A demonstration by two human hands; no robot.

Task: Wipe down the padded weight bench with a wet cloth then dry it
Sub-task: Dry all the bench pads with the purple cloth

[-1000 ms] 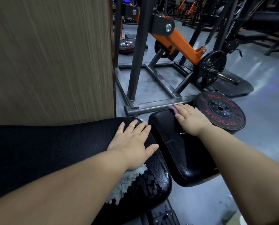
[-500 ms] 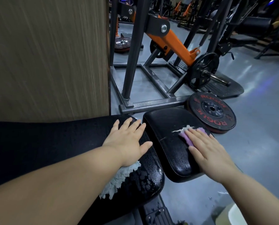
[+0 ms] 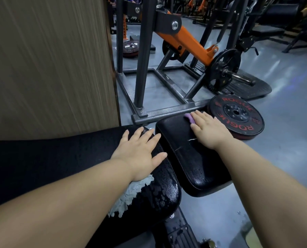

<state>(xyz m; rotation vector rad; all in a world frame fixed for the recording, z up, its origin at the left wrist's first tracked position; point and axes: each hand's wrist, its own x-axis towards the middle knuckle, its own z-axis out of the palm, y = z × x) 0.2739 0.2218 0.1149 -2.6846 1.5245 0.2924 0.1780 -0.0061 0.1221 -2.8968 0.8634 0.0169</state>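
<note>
The black padded bench has a long back pad (image 3: 50,163) and a smaller seat pad (image 3: 177,140), both shiny with wet patches. My left hand (image 3: 140,151) rests flat on the end of the back pad, fingers spread. Torn padding shows pale foam (image 3: 131,196) beside my left wrist. My right hand (image 3: 208,129) presses flat on a purple cloth (image 3: 189,118) at the far edge of the seat pad; most of the cloth is hidden under my palm.
A wood-grain panel (image 3: 47,65) stands at the left. A steel rack frame (image 3: 167,111) with an orange arm (image 3: 186,42) sits just beyond the bench. A black Rogue plate (image 3: 236,115) lies on the grey floor next to the seat pad. More machines stand behind.
My right hand slid the purple cloth from the near right part of the seat pad back up to its far edge. My left hand stayed put on the back pad.
</note>
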